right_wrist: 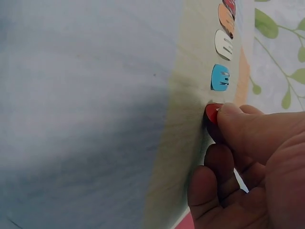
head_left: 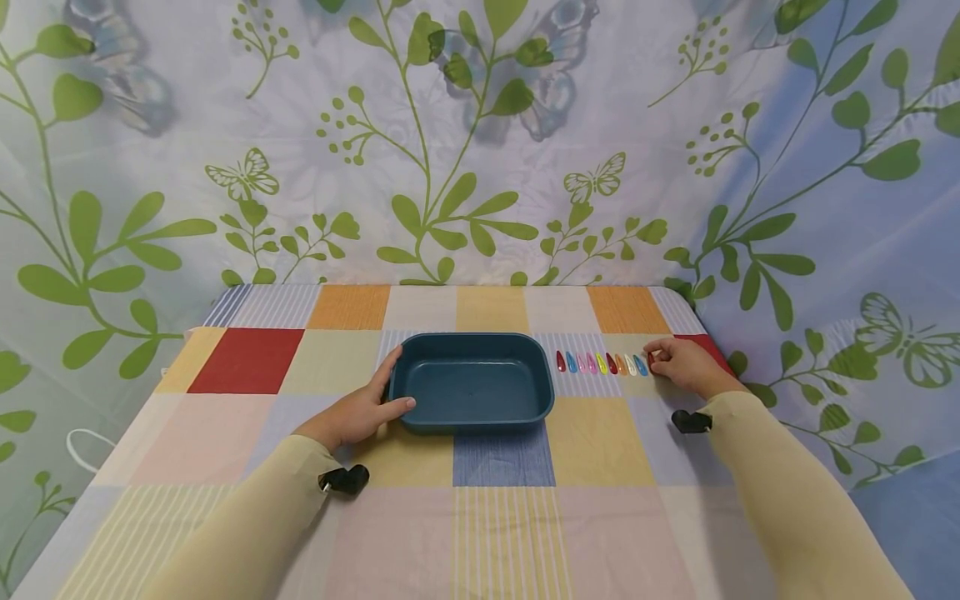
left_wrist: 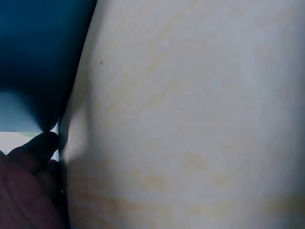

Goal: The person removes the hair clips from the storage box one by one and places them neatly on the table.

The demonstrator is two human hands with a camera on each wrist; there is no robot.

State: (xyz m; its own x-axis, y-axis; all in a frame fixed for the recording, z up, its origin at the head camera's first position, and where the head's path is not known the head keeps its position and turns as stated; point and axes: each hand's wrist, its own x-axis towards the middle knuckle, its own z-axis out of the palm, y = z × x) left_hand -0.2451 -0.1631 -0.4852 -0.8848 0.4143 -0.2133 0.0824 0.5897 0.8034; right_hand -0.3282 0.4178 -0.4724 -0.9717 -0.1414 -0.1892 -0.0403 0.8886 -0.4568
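My left hand [head_left: 362, 410] is at the left end of a dark teal plastic tub [head_left: 472, 427]. Its fingers lie along the outer wall and the thumb reaches over the near left rim. In the left wrist view the fingertips [left_wrist: 45, 143] touch the tub wall [left_wrist: 38, 62]. Over on the right, my right hand [head_left: 686, 365] pinches a red snap hair clip [right_wrist: 212, 113] between thumb and fingers, at the right end of a row of clips. Beside it lies a blue snap clip [right_wrist: 220, 78], then a white one [right_wrist: 223, 45] and an orange one [right_wrist: 226, 20].
More snap clips in pink [head_left: 592, 363], yellow [head_left: 602, 363] and dark red [head_left: 560, 361] continue the row toward the tub. A patchwork cloth [head_left: 502, 533] covers the table. Leaf-patterned curtains [head_left: 480, 167] hang behind it. A white cable loop [head_left: 78, 450] shows at the left edge.
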